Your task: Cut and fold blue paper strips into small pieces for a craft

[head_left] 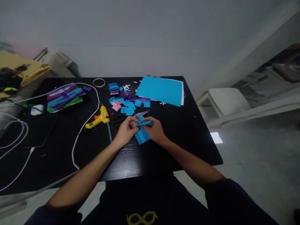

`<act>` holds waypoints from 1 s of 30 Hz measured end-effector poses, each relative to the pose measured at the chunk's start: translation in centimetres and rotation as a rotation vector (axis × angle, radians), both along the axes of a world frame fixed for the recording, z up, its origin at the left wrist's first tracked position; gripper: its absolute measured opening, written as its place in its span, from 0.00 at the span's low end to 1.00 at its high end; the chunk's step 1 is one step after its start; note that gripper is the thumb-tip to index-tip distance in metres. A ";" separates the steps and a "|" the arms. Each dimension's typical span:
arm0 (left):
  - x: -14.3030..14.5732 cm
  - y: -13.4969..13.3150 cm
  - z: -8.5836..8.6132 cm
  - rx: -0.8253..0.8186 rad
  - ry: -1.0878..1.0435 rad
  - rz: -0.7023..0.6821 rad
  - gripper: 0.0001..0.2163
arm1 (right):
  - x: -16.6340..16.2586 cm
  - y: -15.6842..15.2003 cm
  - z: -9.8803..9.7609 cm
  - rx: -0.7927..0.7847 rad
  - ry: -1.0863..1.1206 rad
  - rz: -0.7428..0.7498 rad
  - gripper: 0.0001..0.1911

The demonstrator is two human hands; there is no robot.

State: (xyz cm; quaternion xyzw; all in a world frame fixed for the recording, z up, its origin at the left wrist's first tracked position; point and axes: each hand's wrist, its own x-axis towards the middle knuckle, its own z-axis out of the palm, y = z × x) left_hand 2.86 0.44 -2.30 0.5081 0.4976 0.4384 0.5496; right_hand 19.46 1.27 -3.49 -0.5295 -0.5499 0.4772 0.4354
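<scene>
Between my two hands is a folded piece of blue paper (pixel 144 123), pinched at both ends. My left hand (pixel 126 131) has its fingers closed on the left end, and my right hand (pixel 155 130) grips the right end. Beneath them a larger creased blue paper piece (pixel 142 136) lies at the table's front half; whether it joins the held piece I cannot tell. Scissors (pixel 141 114) lie just beyond my fingers, their dark handles partly hidden behind my left hand. Small cut blue paper pieces (pixel 128 107) are scattered past the scissors, with pink pieces (pixel 116 105) beside them.
A yellow glue gun (pixel 99 118) lies left of my hands, a white cable (pixel 77 140) looping past it. Blue sheets (pixel 161 90) lie at the back right. Bundled coloured strips (pixel 65 96) and a tape ring (pixel 98 82) are at the back left. A white stool (pixel 227 100) stands right.
</scene>
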 end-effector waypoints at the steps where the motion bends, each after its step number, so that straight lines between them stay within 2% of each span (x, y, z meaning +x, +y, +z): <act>1: 0.0 0.0 0.0 -0.003 -0.006 0.002 0.15 | 0.0 0.0 0.0 0.000 0.000 0.002 0.08; 5: 0.0 0.1 0.3 -0.030 -0.025 -0.003 0.15 | 0.2 0.0 0.2 0.018 -0.049 0.024 0.07; 9: 0.0 0.3 0.4 -0.101 -0.057 -0.021 0.16 | 0.4 0.1 0.4 0.031 -0.033 0.107 0.06; 12: -0.2 0.4 0.5 -0.149 -0.099 -0.041 0.17 | 0.5 0.0 0.9 0.084 -0.013 0.116 0.10; 15: -0.3 0.5 0.6 -0.165 -0.123 -0.071 0.16 | 0.5 -0.4 1.5 0.310 -0.048 0.017 0.18; 17: -0.4 0.5 0.7 -0.152 -0.119 -0.089 0.15 | 0.6 -0.7 1.8 0.499 -0.142 -0.017 0.17; 19: -0.4 0.5 0.6 -0.113 -0.092 -0.099 0.13 | 0.7 -0.9 1.9 0.592 -0.265 0.007 0.11; 22: -0.4 0.4 0.3 -0.012 0.019 -0.085 0.11 | 0.6 -0.9 1.5 0.569 -0.363 0.050 0.09; 26: -0.4 0.0 0.1 0.162 0.294 -0.055 0.09 | 0.4 -0.7 0.8 0.507 -0.367 0.030 0.10; 30: -0.3 -0.5 0.5 0.387 0.590 -0.082 0.07 | 0.2 -0.7 0.7 0.420 -0.281 0.027 0.10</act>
